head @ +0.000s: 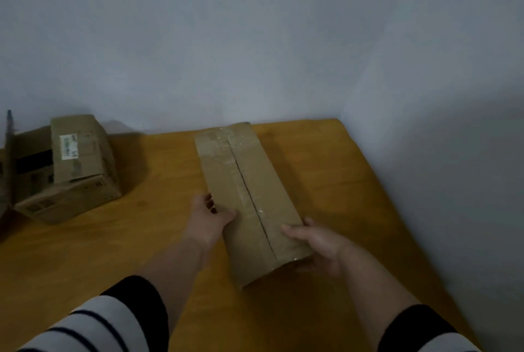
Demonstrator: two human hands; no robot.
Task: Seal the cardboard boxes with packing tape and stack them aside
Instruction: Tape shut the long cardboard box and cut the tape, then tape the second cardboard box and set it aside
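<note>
Both hands are on the long box (249, 198) in the middle of the table (326, 170): the left hand (208, 217) grips its left edge with the thumb on top and fingers curled down the side, the right hand (317, 245) clasps the near right corner, and the centre seam looks dark and open along most of its length, with only old shiny tape remnants, so sealing seems yet to come. At far left two boxes (76, 164) sit stacked, the top one labelled, well apart from the work. No tape roll in view, which looks like the snag.
</note>
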